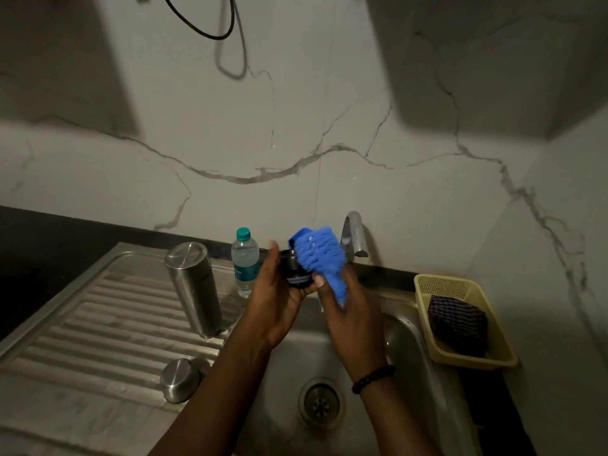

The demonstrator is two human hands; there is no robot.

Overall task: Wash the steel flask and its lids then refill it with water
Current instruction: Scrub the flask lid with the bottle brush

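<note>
The steel flask [194, 287] stands upside down on the ribbed drainboard [98, 324], left of the sink. A round steel lid [180, 380] lies on the drainboard nearer to me. Over the sink basin [404, 340], my left hand [275, 301] holds a small black inner lid [296, 270]. My right hand [350, 320] grips a blue bristle brush [320, 255] whose bristles press against that black lid. The steel tap [353, 236] rises just behind the brush; no water stream is visible.
A clear plastic water bottle [245, 261] with a teal cap stands behind the flask against the marble wall. A yellow plastic basket [427, 287] holding a dark striped cloth [459, 324] sits on the sink's right edge. The drain [321, 403] lies below my hands.
</note>
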